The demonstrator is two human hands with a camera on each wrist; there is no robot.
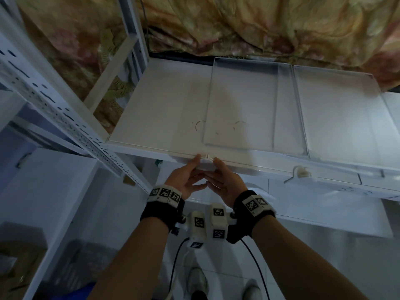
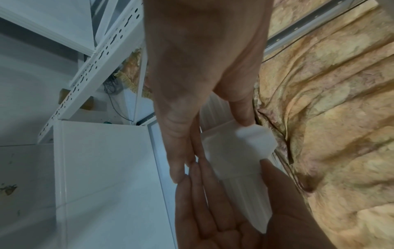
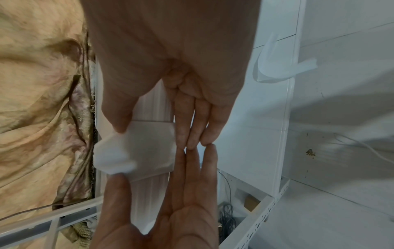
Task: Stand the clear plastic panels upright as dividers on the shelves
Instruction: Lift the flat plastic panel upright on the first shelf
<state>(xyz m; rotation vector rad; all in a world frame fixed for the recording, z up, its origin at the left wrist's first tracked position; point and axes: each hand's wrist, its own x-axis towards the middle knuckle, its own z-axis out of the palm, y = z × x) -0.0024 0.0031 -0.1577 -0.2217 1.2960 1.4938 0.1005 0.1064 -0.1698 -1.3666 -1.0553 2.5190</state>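
Note:
Clear plastic panels lie flat on the white shelf (image 1: 155,100): one in the middle (image 1: 240,105) and one to its right (image 1: 337,113), their edges overlapping. At the shelf's front lip sits a small white clip (image 1: 206,164) with a slot on top. My left hand (image 1: 198,167) and right hand (image 1: 217,169) meet on it. Each thumb presses the clip's top while the straight fingers lie underneath, fingertips touching. The wrist views show the clip (image 2: 253,139) (image 3: 132,148) pinched between both thumbs and fingers.
A second white clip (image 1: 302,172) hangs on the front lip further right. A perforated white upright (image 1: 71,124) rises at the left. A patterned curtain (image 1: 259,24) hangs behind the shelf. Lower shelves and tiled floor lie below.

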